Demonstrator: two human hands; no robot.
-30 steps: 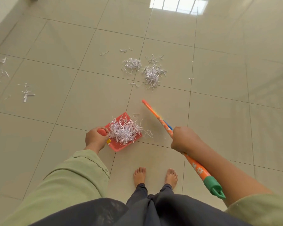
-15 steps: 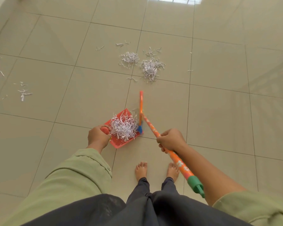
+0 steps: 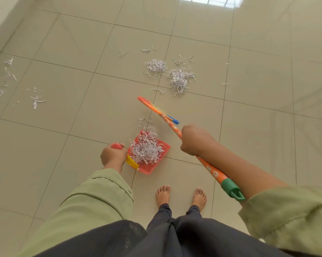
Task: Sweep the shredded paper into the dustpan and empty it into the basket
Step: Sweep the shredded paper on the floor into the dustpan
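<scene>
Shredded paper (image 3: 146, 149) sits heaped in the red dustpan (image 3: 157, 165), which lies on the tiled floor (image 3: 63, 89) just ahead of the person's bare feet (image 3: 181, 196), toward 11 o'clock from them. The left hand (image 3: 113, 156) has its grip wrapped around the dustpan's red handle (image 3: 116, 146), beside a yellow piece at the pan's rear edge. The right hand (image 3: 195, 140) has its grip closed around the orange broom handle (image 3: 208, 168), which runs from a green end cap (image 3: 232, 190) at 4 o'clock up toward the broom head (image 3: 156, 109) at 12 o'clock of the dustpan. The broom head is blurred, with a blue part beside it; I cannot tell whether it touches the floor. A few loose strips lie between the pan's mouth and the broom head. Farther off at 12 to 1 o'clock lie two clumps of paper (image 3: 180, 79), close to each other, with stray strips around them. More scattered strips (image 3: 36, 100) lie well apart at 10 o'clock. Both arms wear light green sleeves (image 3: 93, 204).
</scene>
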